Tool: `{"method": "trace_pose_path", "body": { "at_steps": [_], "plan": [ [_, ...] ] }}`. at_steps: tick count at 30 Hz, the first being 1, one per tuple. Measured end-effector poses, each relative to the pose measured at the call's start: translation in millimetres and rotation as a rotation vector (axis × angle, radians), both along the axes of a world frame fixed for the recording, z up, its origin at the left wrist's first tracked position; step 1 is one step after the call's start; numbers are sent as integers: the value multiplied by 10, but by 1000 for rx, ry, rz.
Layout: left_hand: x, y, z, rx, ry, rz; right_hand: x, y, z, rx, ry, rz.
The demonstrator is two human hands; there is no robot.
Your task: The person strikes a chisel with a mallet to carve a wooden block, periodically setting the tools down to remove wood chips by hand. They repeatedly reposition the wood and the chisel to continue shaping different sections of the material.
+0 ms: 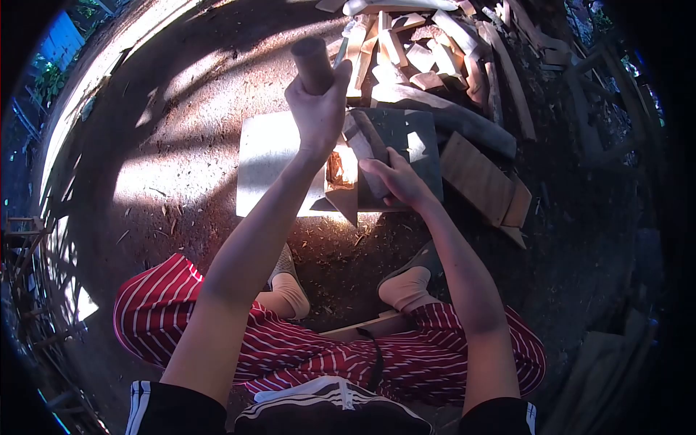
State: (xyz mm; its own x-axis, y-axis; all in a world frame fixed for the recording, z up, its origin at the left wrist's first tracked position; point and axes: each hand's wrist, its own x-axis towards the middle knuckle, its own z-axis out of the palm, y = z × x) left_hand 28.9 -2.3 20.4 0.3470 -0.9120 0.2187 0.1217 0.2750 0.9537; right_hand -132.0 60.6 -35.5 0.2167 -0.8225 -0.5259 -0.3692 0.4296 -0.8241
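My left hand (319, 119) is raised above the far side of a low, flat board (272, 156). Its fingers are wrapped round a dark, cylindrical wooden piece (312, 65), whose round end faces me. My right hand (401, 180) is closed on a long, narrow wooden block (370, 148), which slants over the board. Beside that block, a piece of wood with an orange-brown patch (336, 172) lies on the board, its pointed end reaching past the near edge. Strong sunlight washes out part of the board.
Cut wood pieces (428, 54) lie heaped beyond the board. A thick curved log (453, 119) lies along its far right side, with a flat plank (478, 181) at the right. My feet (290, 293) are on the dirt ground near the board, among scattered chips.
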Motion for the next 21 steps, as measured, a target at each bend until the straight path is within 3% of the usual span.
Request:
{"method": "trace_pose_path", "body": {
  "at_steps": [4,8,11,15,17,18,20,21],
  "plan": [
    [-15,-20,-10,21,-93,28,20,7,5,27,-3,14],
    [-2,-89,-36,39,-90,43,53,-12,110,36,-152,-151],
    [10,-102,-53,36,-101,43,19,-157,486,-19,-229,-272],
    [-16,-77,-53,30,-98,28,73,-217,1816,-647,-307,-170],
    [-29,-86,-77,11,-108,32,188,-261,2257,-1277,-235,-196],
    [-31,-84,-38,-7,-128,43,222,-302,2297,-1287,-228,-196],
    [-51,-40,28,-60,-85,23,285,-331,2342,-1557,-14,52],
    [-63,-2,75,-109,-45,8,329,-184,2317,-1282,331,115]
  ]
}}
